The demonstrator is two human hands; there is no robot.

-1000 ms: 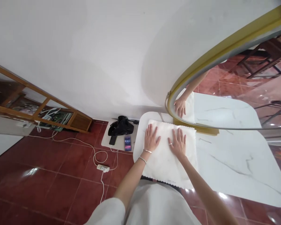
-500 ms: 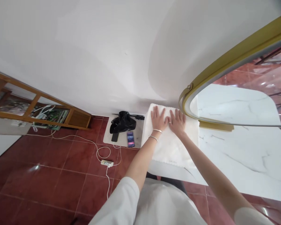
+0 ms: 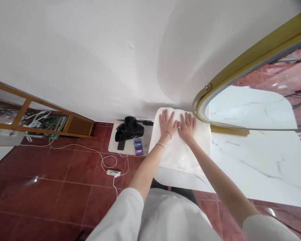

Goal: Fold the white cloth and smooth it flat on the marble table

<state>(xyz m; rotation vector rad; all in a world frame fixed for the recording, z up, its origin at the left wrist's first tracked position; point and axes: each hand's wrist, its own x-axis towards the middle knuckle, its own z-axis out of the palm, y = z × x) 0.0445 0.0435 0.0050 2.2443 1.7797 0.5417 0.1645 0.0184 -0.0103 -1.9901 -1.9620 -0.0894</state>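
Slid toward the wall since a second ago, the white cloth with the scalloped edge (image 3: 180,155) no longer hangs over the near side of the white, grey-veined marble-look table (image 3: 245,170), and a bare strip of tabletop shows in front of it. Both of my hands have moved with it to its far part, closer together than before.

I press my left hand (image 3: 167,125) flat on the cloth, fingers straight and slightly spread, two thin pale bracelets (image 3: 161,145) around the wrist. My right hand (image 3: 186,129), a ring on one finger, lies palm down just beside it, likewise open; neither hand grips anything. The cloth lies spread at the left end of the table, close to the white wall (image 3: 90,60).

At right, a large mirror with a curved gold frame (image 3: 253,53) stands above a flat gold base (image 3: 230,130) on the tabletop, reflecting the white surface. To the left, a crumpled, glossy black bag-like bundle (image 3: 130,130) sits on a pale slab (image 3: 112,144) near a dark phone (image 3: 121,145) and a second phone with a lit, blurred screen (image 3: 138,147). A white power strip (image 3: 113,173) rests on the red tiled floor (image 3: 72,170), short of a brown wooden cabinet (image 3: 80,126).
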